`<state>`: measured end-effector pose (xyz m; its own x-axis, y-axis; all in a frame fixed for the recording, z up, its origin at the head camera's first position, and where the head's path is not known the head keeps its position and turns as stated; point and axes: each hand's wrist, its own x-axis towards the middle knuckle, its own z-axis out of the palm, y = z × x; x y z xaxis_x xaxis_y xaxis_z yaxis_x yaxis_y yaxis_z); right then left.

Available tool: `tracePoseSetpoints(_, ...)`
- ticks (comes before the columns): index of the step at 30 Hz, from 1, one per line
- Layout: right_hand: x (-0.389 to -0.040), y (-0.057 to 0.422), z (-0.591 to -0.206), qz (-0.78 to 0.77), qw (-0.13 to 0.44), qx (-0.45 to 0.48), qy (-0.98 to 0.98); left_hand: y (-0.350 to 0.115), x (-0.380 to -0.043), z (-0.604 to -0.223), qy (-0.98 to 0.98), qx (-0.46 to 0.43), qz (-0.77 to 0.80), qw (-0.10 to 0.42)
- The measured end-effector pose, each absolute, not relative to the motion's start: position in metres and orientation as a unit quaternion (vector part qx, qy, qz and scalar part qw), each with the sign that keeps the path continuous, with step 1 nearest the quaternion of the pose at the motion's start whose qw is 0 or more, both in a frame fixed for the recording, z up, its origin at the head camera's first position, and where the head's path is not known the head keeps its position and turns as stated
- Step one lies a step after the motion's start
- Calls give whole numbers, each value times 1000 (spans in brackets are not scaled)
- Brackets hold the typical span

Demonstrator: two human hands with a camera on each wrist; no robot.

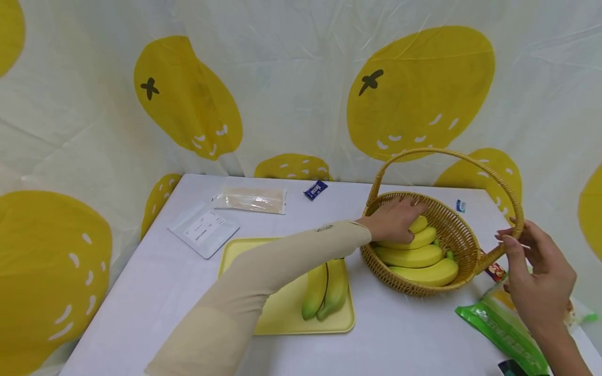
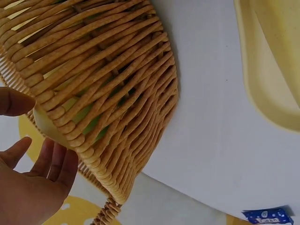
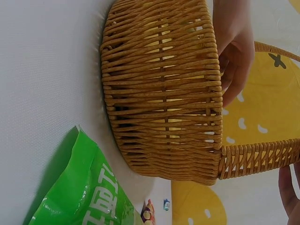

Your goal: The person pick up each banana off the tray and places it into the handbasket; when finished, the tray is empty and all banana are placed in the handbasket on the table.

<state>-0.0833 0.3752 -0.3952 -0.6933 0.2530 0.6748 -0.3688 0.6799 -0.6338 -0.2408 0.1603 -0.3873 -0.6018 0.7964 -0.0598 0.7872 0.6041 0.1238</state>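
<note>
A wicker basket [image 1: 463, 235] with a tall arched handle [image 1: 510, 196] holds several yellow bananas [image 1: 423, 271]. My left hand [image 1: 395, 219] reaches over the rim into the basket, its fingers bent about a banana [image 2: 49, 126] at the far end of the row. In the left wrist view the wicker wall hides most of that fruit. At the basket's right side, my right hand [image 1: 541, 271] pinches the lower part of the handle between thumb and fingers. Two more bananas [image 1: 335, 292] lie side by side on a yellow tray [image 1: 277, 318], partly covered by my left sleeve.
Beside the right forearm lies a green plastic bag [image 1: 500, 331], near a small red packet [image 1: 495, 271]. Farther back are a blue packet [image 1: 315, 190], a clear-wrapped pale pack [image 1: 251, 200], a silver labelled pouch [image 1: 204, 230] and a small blue-white packet [image 1: 461, 206].
</note>
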Motion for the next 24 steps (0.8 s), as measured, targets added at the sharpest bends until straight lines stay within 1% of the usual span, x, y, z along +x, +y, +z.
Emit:
tracePoseSetpoints(7,-84,375,-396,402,393,39,-826,153,-245,-379,896,436,65,55)
tracePoseSetpoints(13,-84,374,-398,403,393,27,-826,134,-244,-369,887,426,164,68)
tracePoseSetpoints(20,-82,373,-398,402,392,27,-827,93,-233,-357,858,441,256,60)
tracePoseSetpoints(24,-83,373,-398,402,398,39,-823,62,-223,-353,854,433,285,43)
